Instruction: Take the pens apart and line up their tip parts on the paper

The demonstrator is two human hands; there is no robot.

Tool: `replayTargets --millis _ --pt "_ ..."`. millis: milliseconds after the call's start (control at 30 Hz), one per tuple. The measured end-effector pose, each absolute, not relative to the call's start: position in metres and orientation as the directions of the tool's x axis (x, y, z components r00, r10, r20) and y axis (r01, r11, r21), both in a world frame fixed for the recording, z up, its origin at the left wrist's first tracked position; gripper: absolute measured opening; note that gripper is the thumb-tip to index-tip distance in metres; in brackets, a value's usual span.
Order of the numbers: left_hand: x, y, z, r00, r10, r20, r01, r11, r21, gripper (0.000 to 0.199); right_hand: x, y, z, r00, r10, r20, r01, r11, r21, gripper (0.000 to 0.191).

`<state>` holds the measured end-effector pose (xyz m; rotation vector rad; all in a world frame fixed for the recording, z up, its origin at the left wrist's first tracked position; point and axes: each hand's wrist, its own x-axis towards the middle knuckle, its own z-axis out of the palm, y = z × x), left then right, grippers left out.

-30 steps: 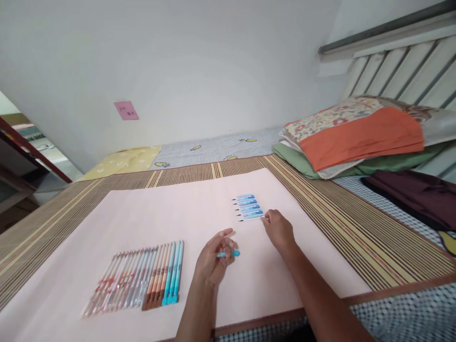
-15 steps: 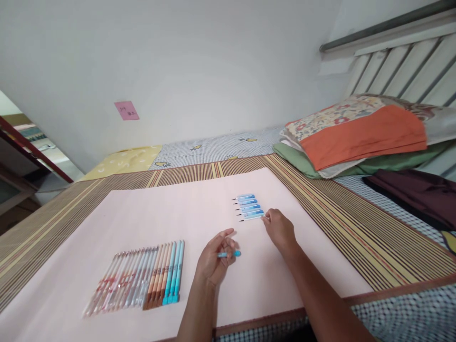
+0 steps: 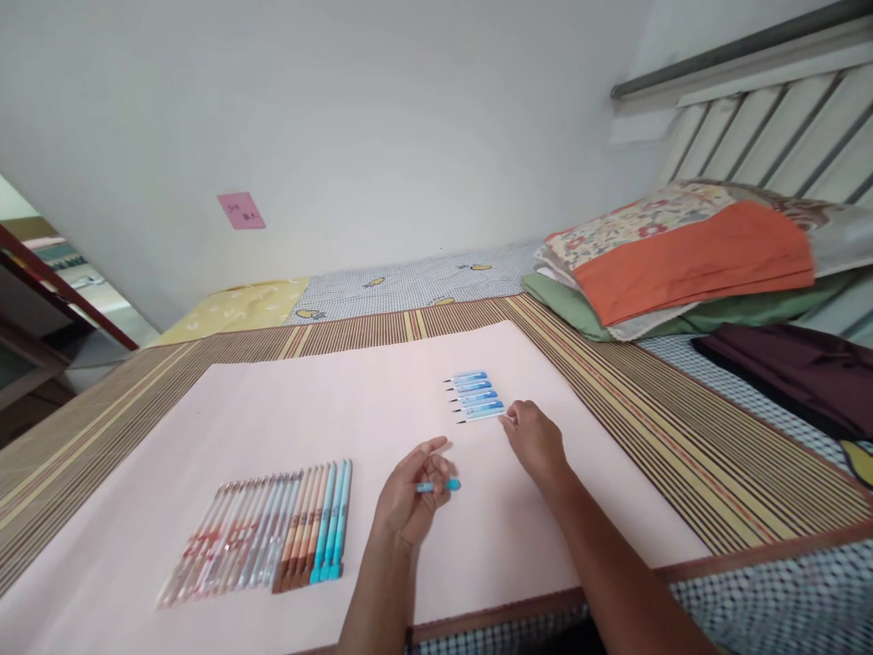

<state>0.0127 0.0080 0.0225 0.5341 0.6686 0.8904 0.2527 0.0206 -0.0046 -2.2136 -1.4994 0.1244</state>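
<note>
My left hand (image 3: 417, 491) hovers over the pale pink sheet (image 3: 382, 400), its fingers curled around a light blue pen (image 3: 448, 485) whose bright blue end sticks out to the right. Farther back, my right hand (image 3: 533, 437) pinches the right end of a slim white refill with a dark tip (image 3: 481, 418), at the near end of a short column. Several blue-and-white pieces with dark tips (image 3: 470, 386) lie there side by side, tips to the left. At the left, a row of pens (image 3: 255, 532) lies close together, running from clear and pinkish through brown to light blue.
The sheet lies on a striped mat (image 3: 600, 382) over checked bedding (image 3: 409, 277). Folded floral and orange cloths (image 3: 696, 259) are stacked at the right, beside a dark maroon cloth (image 3: 791, 373). A pink note (image 3: 241, 211) is on the wall; white slats stand at the right.
</note>
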Motion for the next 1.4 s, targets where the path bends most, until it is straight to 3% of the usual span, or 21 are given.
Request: replayTargets --millis 333,467,567,667,767,900,1133,1400 --pt "0.013 0.008 0.024 0.455 0.837 -0.303 -0.522 0.527 0.671 0.038 0.253 0.021 -0.005 0.391 0.902 0.184 0.864 -0.291 -0.411 0.011" --pt "0.012 0.009 0.025 0.475 0.823 -0.311 -0.561 0.556 0.614 0.034 0.251 0.017 0.003 0.42 0.887 0.193 0.82 -0.279 -0.501 0.009" --pt "0.012 0.01 0.027 0.473 0.806 -0.355 -0.606 0.59 0.533 0.039 0.238 0.009 0.02 0.356 0.902 0.243 0.72 -0.099 -0.687 0.008" --pt "0.011 0.012 0.026 0.443 0.806 -0.392 -0.626 0.591 0.508 0.046 0.213 -0.003 0.042 0.103 0.956 0.275 0.576 0.169 -0.8 0.009" --pt "0.01 0.014 0.022 0.418 0.819 -0.393 -0.641 0.572 0.512 0.048 0.184 -0.014 0.056 -0.135 0.943 0.304 0.524 0.328 -0.786 0.008" --pt "0.008 0.016 0.018 0.426 0.837 -0.343 -0.646 0.547 0.533 0.051 0.16 -0.022 0.055 -0.281 0.889 0.363 0.619 0.457 -0.639 0.017" --pt "0.007 0.014 0.021 0.442 0.827 -0.348 -0.624 0.562 0.543 0.049 0.14 -0.023 0.046 -0.301 0.9 0.315 0.75 0.427 -0.506 0.017" --pt "0.007 0.013 0.025 0.502 0.784 -0.364 -0.575 0.618 0.536 0.04 0.157 -0.016 0.042 -0.175 0.933 0.314 0.727 0.338 -0.598 0.011"
